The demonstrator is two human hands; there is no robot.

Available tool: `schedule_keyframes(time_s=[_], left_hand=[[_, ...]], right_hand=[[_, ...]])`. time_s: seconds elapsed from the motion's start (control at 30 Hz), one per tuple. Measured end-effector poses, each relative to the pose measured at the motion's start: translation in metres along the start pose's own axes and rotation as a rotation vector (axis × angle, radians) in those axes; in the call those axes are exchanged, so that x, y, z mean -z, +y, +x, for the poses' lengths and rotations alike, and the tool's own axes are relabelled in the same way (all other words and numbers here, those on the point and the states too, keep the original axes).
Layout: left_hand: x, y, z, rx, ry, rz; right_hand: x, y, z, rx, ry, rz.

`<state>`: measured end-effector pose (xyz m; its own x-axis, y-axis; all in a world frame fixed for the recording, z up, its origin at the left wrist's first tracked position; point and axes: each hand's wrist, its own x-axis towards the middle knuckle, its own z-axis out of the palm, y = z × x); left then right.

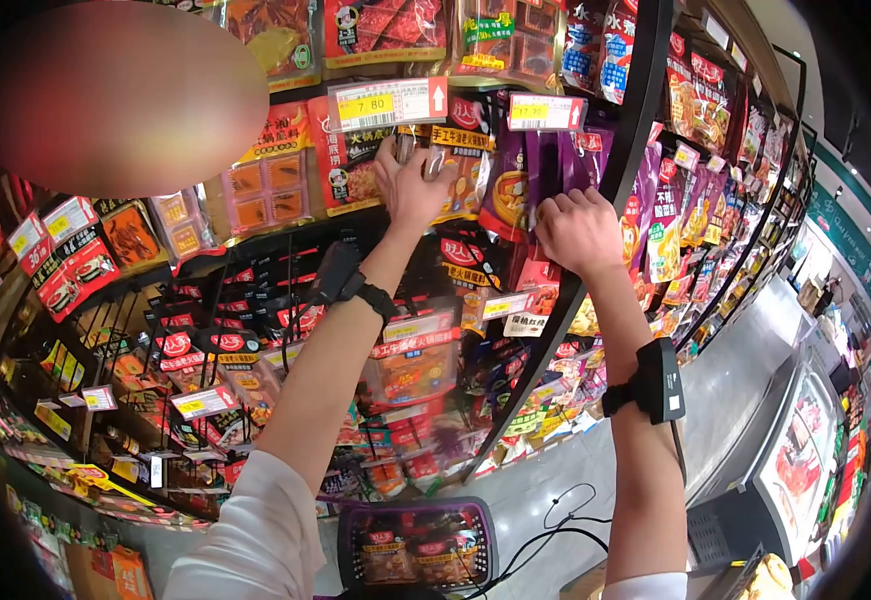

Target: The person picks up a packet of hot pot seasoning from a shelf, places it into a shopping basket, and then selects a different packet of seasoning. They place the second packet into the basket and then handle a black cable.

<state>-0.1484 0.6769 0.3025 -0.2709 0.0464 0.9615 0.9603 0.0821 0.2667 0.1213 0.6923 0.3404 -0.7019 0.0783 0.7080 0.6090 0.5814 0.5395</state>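
My left hand [413,188] reaches up to the hanging packets just below a price tag. Its fingers curl at the edge of a black and yellow hot pot base packet [463,155], and the tag and packets partly hide the grip. To the right, my right hand [580,230] is closed, knuckles up, at the edge of a purple packet [547,165]; its fingertips are hidden. Another purple packet [508,190] with a bowl picture hangs between the hands. Left of my left hand hangs a red and black packet [345,165].
A dark shelf upright [627,130] stands beside my right hand. Below is a shopping basket [415,503] holding packets, with black cables [540,545] on the floor next to it. Lower hooks carry more packets [415,360]. A freezer case [780,460] stands at the right.
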Motion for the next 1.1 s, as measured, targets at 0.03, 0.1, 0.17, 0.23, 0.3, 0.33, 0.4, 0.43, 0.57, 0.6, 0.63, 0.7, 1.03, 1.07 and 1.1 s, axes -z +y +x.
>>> schedule_keyframes(time_s=[0.03, 0.1, 0.17, 0.23, 0.3, 0.33, 0.4, 0.43, 0.57, 0.6, 0.63, 0.7, 1.03, 1.07, 1.1], left_hand=[[0.003, -0.004, 0.003, -0.042, 0.049, -0.002], [0.013, -0.012, 0.016, 0.118, -0.174, -0.314], [0.031, -0.014, 0.015, 0.389, -0.449, -0.568], [0.045, -0.013, 0.017, 0.334, -0.45, -0.565], [0.052, -0.01, 0.021, 0.297, -0.474, -0.649], [0.052, -0.009, 0.021, 0.316, -0.487, -0.73], [0.054, 0.0, 0.02, 0.355, -0.515, -0.892], [0.056, 0.006, 0.02, 0.395, -0.525, -0.928], [0.069, 0.031, 0.023, 0.584, -0.575, -1.113], [0.073, 0.036, 0.026, 0.566, -0.571, -1.147], [0.077, 0.041, 0.028, 0.549, -0.568, -1.178], [0.088, 0.049, 0.032, 0.527, -0.578, -1.156], [0.131, 0.08, 0.016, 0.556, -0.652, -1.26], [0.137, 0.085, 0.013, 0.566, -0.654, -1.266], [0.14, 0.087, 0.009, 0.547, -0.64, -1.294]], right_hand=[[0.0, 0.0, 0.001, -0.005, -0.009, -0.003], [0.0, 0.002, 0.002, 0.002, 0.029, -0.008], [0.001, 0.0, 0.001, 0.01, 0.034, -0.014], [-0.001, -0.001, 0.0, 0.002, -0.017, -0.01], [0.001, 0.0, 0.001, -0.011, -0.034, -0.025], [0.001, 0.0, 0.001, -0.01, -0.031, -0.023], [0.0, 0.0, 0.0, -0.01, -0.031, -0.02], [0.0, 0.001, 0.001, -0.007, -0.007, -0.008], [0.001, -0.001, 0.0, -0.019, 0.081, 0.016], [0.001, 0.0, 0.001, -0.024, 0.109, 0.015], [0.0, 0.001, 0.002, -0.028, 0.165, 0.023], [0.0, 0.001, 0.002, -0.024, 0.196, 0.031], [0.003, 0.005, -0.006, -0.112, -0.044, 0.065], [0.005, 0.005, -0.008, -0.097, 0.015, 0.026], [0.009, 0.004, -0.009, -0.081, 0.073, -0.011]])
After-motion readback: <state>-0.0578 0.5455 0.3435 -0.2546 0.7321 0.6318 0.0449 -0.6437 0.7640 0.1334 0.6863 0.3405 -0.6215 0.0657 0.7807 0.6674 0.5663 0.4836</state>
